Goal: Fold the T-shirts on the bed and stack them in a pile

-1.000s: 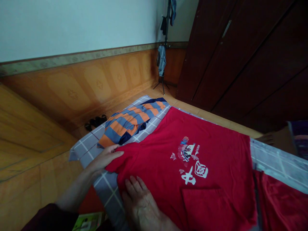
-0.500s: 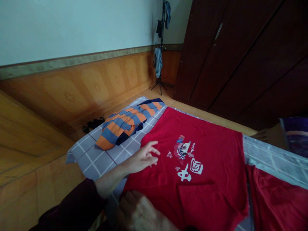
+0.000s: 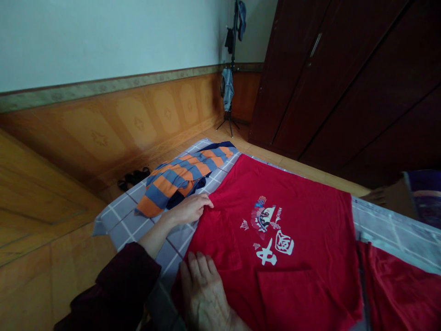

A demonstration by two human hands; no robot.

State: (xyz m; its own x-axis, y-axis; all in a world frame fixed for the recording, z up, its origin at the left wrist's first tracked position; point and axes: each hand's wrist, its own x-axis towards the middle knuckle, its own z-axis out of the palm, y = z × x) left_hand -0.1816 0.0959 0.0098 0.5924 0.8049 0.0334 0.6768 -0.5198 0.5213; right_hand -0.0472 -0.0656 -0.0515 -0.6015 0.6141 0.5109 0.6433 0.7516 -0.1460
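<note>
A red shirt [image 3: 310, 230] lies flat

The shirt lies on a gray checked sheet [image 3: 132, 230]. Its front has big white marks and a small colored picture. The word CHINA is there too, but it is small and hard to read. A square flap of the shirt is folded up near the bottom.

The left hand [image 3: 189, 209] is at the near top edge of the shirt, and its fingers curl over the red cloth. I cannot tell if it is pinching the cloth or just resting there. The right hand [image 3: 203, 294] lies open and flat on the shirt with its fingers spread, and it is not gripping. The bottom of the picture cuts off its wrist. A dark sleeve [image 3: 117, 280] covers part of the left arm.

A bunched striped shirt [image 3: 172, 181], orange and blue, lies on the sheet just past the left hand. More red cloth [image 3: 389, 289] lies at the right, cut off by the edge of the picture. Far right, a dim shape may be another person's hand [image 3: 375, 196], but it is hard to see. A purple thing [image 3: 425, 197] beside it is cut off too. Dark sandals [image 3: 134, 177] sit in shadow on the floor. Farther back are a clothes stand [image 3: 227, 87] and a dark wardrobe [image 3: 337, 78].
</note>
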